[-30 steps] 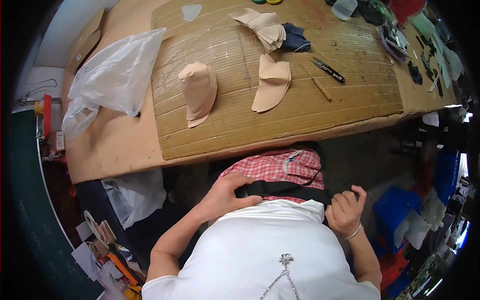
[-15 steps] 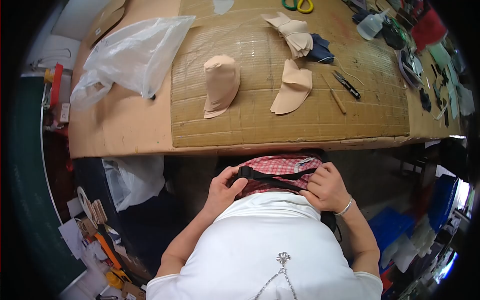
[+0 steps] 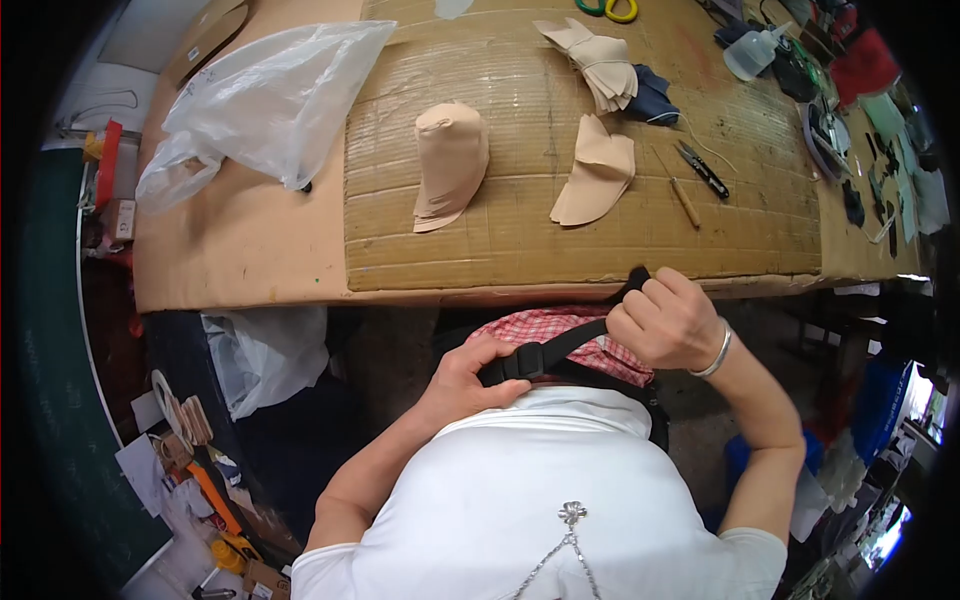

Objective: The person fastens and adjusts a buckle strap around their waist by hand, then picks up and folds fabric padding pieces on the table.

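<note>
A black strap [image 3: 575,342] with a black buckle [image 3: 528,360] crosses my waist over red checked cloth [image 3: 535,325]. Thumb and fingers of my left hand [image 3: 470,378] pinch the strap at the buckle. My right hand [image 3: 665,318], with a silver bracelet at the wrist, is closed on the strap's free end, up by the table edge. Beyond, on the cardboard, lie a folded stack of beige pieces [image 3: 450,165], a second beige stack [image 3: 597,172] and a tied beige bundle [image 3: 597,65] beside dark blue cloth [image 3: 653,97].
The cardboard sheet [image 3: 400,255] covers part of the table. A wooden-handled awl [image 3: 686,203] and black snips [image 3: 704,170] lie at its right. Green and yellow scissors [image 3: 607,8] are at the far edge, a plastic bag [image 3: 270,100] at the left and a squeeze bottle [image 3: 750,52] at the right.
My right hand has moved up and outward, drawing the strap taut from the buckle. My left hand has stayed at the buckle, shifting slightly right. The table scene has shifted with the camera.
</note>
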`<state>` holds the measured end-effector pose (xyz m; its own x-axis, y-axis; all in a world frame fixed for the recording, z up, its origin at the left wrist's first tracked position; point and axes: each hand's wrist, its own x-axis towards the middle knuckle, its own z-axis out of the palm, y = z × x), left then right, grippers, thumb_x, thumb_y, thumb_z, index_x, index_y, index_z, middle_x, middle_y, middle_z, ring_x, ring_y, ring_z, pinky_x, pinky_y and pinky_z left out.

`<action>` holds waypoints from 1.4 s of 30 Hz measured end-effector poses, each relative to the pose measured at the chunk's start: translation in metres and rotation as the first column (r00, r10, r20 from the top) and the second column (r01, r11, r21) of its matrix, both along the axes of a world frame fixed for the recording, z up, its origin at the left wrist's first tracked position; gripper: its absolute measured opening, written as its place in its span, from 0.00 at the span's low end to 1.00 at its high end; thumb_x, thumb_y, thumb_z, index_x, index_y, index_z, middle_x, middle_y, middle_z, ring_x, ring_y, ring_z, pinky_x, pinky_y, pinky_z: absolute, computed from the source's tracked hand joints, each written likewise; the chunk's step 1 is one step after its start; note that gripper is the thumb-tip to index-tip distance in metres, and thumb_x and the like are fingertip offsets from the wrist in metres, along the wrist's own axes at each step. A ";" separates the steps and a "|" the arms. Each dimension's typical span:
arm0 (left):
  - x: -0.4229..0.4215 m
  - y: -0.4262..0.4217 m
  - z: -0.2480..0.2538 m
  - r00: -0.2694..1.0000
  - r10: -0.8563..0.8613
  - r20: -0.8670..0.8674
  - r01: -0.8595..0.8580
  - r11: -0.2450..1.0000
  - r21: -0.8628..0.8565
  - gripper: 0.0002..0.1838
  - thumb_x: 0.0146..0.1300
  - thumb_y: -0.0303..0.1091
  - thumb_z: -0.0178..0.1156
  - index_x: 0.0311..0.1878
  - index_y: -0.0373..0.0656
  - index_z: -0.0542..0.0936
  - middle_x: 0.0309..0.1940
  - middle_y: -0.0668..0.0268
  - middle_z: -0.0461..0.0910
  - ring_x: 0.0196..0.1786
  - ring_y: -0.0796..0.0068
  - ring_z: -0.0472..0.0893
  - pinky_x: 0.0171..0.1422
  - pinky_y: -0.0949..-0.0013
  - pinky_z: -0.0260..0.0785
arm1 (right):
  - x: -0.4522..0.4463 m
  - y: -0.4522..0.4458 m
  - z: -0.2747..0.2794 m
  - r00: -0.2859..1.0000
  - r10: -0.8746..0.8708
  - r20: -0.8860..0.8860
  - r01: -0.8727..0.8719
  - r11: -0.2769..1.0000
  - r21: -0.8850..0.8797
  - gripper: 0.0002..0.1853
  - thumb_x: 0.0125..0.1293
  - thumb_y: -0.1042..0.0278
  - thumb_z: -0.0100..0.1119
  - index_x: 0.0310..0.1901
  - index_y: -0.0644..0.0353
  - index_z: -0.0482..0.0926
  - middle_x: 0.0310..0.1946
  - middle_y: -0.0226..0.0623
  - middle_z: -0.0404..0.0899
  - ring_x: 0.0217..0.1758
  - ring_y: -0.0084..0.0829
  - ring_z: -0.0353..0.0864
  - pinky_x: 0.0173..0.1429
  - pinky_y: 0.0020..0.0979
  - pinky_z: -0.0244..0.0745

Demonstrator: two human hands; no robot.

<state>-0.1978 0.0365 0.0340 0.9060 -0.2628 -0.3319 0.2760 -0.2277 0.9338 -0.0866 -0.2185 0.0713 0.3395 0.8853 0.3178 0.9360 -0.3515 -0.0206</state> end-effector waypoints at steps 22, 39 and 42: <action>0.006 -0.002 -0.010 0.981 -0.182 0.062 0.163 0.958 0.237 0.22 0.53 0.40 0.67 0.45 0.33 0.77 0.37 0.53 0.78 0.40 0.61 0.79 0.46 0.66 0.71 | -0.066 -0.023 -0.026 0.752 -0.372 -0.544 0.563 0.792 0.236 0.15 0.48 0.64 0.71 0.32 0.59 0.73 0.32 0.38 0.74 0.32 0.39 0.76 0.35 0.33 0.74; 0.010 -0.015 -0.009 0.996 -0.089 0.005 0.085 0.966 0.245 0.22 0.54 0.43 0.66 0.43 0.32 0.77 0.36 0.54 0.78 0.39 0.62 0.79 0.43 0.66 0.71 | -0.101 0.006 -0.050 0.709 -0.499 -0.498 0.513 0.850 -0.120 0.07 0.49 0.69 0.58 0.23 0.57 0.69 0.20 0.36 0.70 0.23 0.35 0.74 0.27 0.34 0.70; 0.009 -0.013 -0.006 0.995 -0.101 0.019 0.095 0.973 0.212 0.23 0.54 0.43 0.66 0.44 0.32 0.77 0.37 0.54 0.77 0.41 0.63 0.78 0.45 0.67 0.70 | -0.116 -0.023 -0.057 0.680 -0.624 -0.384 0.555 0.781 -0.286 0.07 0.48 0.71 0.57 0.22 0.55 0.68 0.20 0.33 0.69 0.24 0.32 0.74 0.27 0.32 0.70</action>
